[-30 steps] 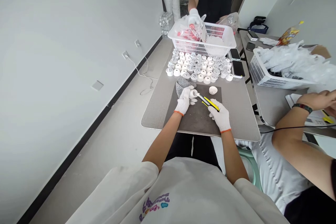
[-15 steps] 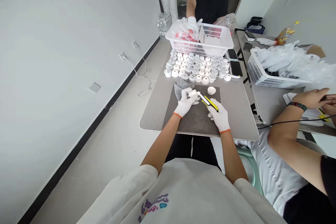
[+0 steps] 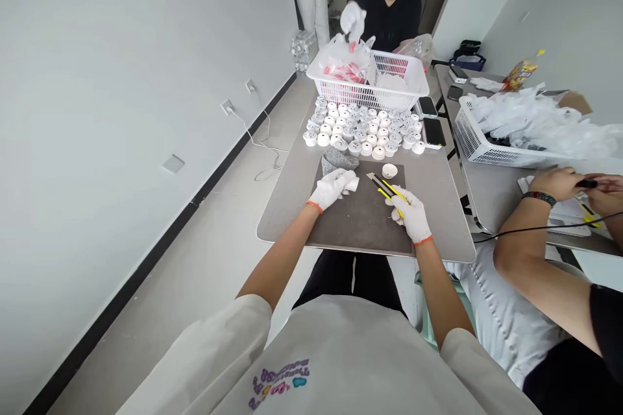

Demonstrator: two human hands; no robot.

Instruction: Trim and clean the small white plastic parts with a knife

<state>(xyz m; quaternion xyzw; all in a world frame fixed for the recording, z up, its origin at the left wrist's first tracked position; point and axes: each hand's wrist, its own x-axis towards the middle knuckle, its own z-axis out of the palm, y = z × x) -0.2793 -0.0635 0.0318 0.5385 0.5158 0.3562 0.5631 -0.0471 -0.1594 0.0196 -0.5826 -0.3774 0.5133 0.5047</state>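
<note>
My left hand, in a white glove with an orange cuff, is closed round a small white cup-shaped part. In my gloved right hand is a yellow and black utility knife, its blade out and pointing up and left, apart from the part. A grey cloth lies just beyond my left hand. One white round part sits on the dark mat, beyond the knife. Rows of white round parts stand farther back on the table.
A white basket with bagged red pieces stands at the table's far edge, where a person's gloved hand hovers. Two phones lie beside the parts. On the right table are another basket and a person's hands.
My hands have moved apart, the knife coming away from the white part in my left hand. Across the table, the person's gloved hand has risen out of the basket with something red.
</note>
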